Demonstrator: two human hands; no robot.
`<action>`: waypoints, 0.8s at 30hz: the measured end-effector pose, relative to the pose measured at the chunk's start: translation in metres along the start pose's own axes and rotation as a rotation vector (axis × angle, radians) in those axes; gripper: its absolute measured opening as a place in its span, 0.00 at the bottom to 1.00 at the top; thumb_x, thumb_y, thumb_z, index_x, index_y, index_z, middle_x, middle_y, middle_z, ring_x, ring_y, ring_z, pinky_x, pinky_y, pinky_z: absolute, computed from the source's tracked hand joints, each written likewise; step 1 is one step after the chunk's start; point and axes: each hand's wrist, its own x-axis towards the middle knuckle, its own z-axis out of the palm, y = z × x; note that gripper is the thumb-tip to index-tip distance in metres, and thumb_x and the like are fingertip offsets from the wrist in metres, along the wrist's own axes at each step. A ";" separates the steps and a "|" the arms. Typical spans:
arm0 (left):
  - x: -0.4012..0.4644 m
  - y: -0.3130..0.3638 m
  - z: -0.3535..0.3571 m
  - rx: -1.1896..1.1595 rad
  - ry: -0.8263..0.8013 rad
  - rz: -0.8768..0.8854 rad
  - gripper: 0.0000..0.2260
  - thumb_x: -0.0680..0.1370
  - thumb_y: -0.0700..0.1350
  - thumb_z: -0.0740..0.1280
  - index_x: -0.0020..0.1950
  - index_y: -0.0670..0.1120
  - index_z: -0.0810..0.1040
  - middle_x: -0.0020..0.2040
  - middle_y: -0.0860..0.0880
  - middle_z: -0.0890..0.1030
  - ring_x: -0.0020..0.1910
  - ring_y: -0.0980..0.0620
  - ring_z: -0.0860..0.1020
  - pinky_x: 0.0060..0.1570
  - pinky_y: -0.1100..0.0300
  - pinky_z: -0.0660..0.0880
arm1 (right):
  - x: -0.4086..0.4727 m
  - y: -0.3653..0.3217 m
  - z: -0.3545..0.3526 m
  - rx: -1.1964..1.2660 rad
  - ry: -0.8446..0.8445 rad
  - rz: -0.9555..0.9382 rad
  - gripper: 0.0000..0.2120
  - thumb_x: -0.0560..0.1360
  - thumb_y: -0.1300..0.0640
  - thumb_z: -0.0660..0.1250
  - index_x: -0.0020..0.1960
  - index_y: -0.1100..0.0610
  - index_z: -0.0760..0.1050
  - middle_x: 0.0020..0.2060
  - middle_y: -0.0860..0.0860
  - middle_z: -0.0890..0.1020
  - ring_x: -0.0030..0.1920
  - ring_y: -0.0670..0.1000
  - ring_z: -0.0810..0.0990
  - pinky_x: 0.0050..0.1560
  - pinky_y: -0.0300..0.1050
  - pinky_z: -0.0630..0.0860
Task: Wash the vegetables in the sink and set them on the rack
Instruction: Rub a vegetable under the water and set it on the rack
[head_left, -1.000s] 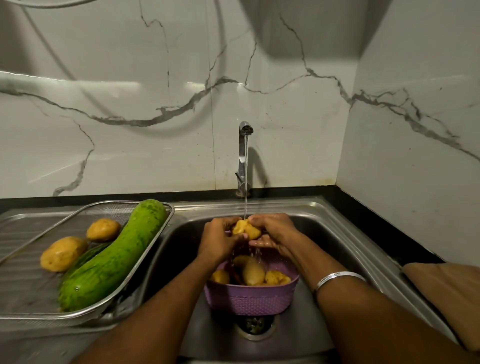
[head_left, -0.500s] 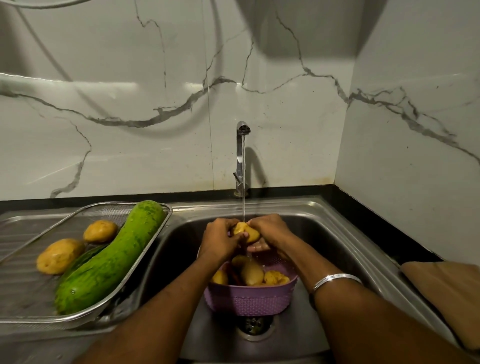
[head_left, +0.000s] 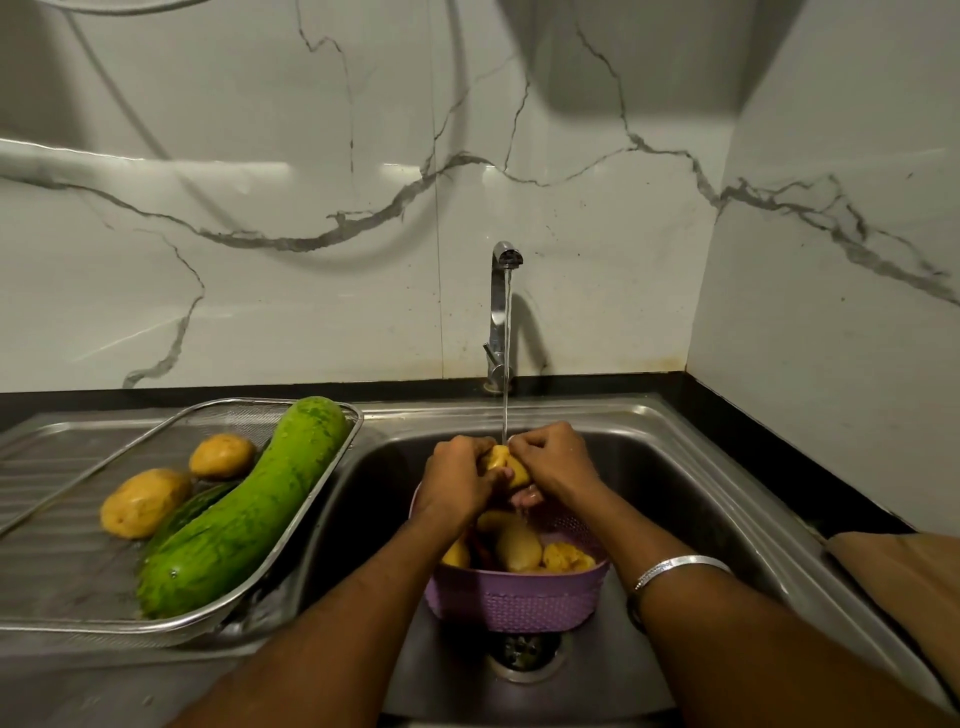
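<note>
Under the running tap (head_left: 503, 291), my left hand (head_left: 457, 480) and my right hand (head_left: 556, 462) both grip one yellow potato (head_left: 501, 460) over the steel sink (head_left: 691, 467). Water falls onto the potato. Below my hands stands a purple basket (head_left: 514, 600) holding several more potatoes (head_left: 519, 545). On the left, a wire rack (head_left: 311, 525) carries a large green gourd (head_left: 249, 512), two potatoes (head_left: 143, 501) and a dark green vegetable partly hidden under the gourd.
The sink drain (head_left: 524, 652) lies just in front of the basket. A ribbed steel drainboard (head_left: 31, 488) runs under the rack. A brown cloth (head_left: 904, 582) lies on the counter at right. Marble walls close the back and right.
Both hands have shifted slightly around the potato under the stream; the potato is more covered by my fingers now. Everything on the rack is unmoved.
</note>
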 end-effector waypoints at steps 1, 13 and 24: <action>0.001 0.001 0.000 0.000 0.006 0.014 0.16 0.74 0.48 0.76 0.62 0.51 0.82 0.52 0.52 0.86 0.53 0.55 0.82 0.59 0.52 0.79 | 0.000 -0.001 -0.001 0.004 0.024 -0.012 0.11 0.82 0.56 0.66 0.50 0.62 0.84 0.40 0.56 0.85 0.30 0.47 0.84 0.27 0.36 0.78; 0.003 -0.011 0.001 -0.210 0.009 -0.135 0.16 0.77 0.47 0.73 0.64 0.47 0.81 0.55 0.48 0.85 0.54 0.52 0.82 0.58 0.48 0.80 | 0.001 -0.002 -0.004 0.228 -0.163 0.146 0.13 0.83 0.58 0.64 0.66 0.61 0.77 0.45 0.64 0.85 0.35 0.58 0.87 0.33 0.45 0.84; 0.007 -0.010 0.001 -0.316 0.020 -0.116 0.17 0.78 0.43 0.71 0.66 0.47 0.79 0.58 0.49 0.84 0.57 0.52 0.81 0.61 0.48 0.79 | -0.001 -0.005 -0.003 0.477 -0.114 0.201 0.08 0.77 0.59 0.73 0.56 0.57 0.82 0.44 0.63 0.86 0.42 0.61 0.87 0.40 0.47 0.85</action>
